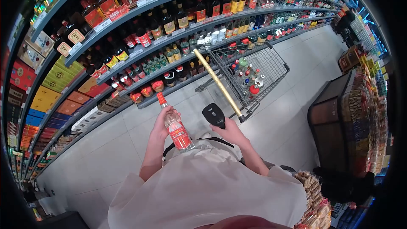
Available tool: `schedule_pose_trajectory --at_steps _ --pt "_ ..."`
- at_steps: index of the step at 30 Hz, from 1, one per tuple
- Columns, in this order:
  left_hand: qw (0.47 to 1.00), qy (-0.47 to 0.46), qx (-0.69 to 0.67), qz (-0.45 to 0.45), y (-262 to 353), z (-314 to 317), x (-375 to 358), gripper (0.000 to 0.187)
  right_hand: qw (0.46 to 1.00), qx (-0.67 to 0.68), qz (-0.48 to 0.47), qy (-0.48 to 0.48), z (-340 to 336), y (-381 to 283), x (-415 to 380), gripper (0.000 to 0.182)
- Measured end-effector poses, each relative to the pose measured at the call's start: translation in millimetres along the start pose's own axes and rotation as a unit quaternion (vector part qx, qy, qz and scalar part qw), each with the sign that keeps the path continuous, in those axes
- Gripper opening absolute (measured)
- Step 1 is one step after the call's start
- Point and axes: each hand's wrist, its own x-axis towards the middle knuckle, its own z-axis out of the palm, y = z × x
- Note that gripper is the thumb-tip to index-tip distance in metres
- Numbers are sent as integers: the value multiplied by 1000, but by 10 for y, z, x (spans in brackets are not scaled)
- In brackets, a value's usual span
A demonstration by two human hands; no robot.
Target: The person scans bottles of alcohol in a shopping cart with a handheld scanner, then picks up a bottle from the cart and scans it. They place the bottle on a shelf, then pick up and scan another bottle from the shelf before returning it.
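My left hand (162, 123) is closed around the neck of a clear glass bottle (179, 135) with a red label and a red cap. The bottle tilts, its base close to my white shirt. In my right hand (231, 130) is a black handheld barcode scanner (213, 115), gripped by its handle, its head pointing up and left. The two hands are apart, in front of my body. Ahead stands a shopping cart (271, 61) with a yellow handle bar (218, 85). Several bottles (250, 78) stand in the near end of its basket.
Shelves (169, 38) packed with bottles curve along the left and front. Boxed goods (44, 97) fill the lower left shelves. To the right is a dark display stand (333, 121) with packaged goods. Bagged goods (313, 199) lie beside my right side. Pale floor tiles (288, 118) run between.
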Motion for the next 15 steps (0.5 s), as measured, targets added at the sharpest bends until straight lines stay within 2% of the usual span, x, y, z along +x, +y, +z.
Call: schedule_pose_trajectory --at_steps 2,4,6,9,10,12,15 --pt "1000 3 10 22 23 26 -24 16 999 32 -9 -26 131 -25 10 31" --pt "999 -16 21 44 80 87 -69 16 980 172 36 -92 263 -103 -1 31" --pt "997 -32 29 61 161 233 -168 17 983 143 44 -110 347 -144 28 32" --pt "988 -108 12 105 340 618 -326 22 960 226 116 -115 410 -282 1 30" --pt "984 -130 3 118 395 758 -351 24 946 281 124 -100 378 -429 -37 28" --pt "981 -170 -27 90 470 898 -322 25 952 276 122 -51 304 -576 -45 24" --pt "976 -209 -7 62 514 1055 -229 26 935 354 28 0 224 -464 -57 13"
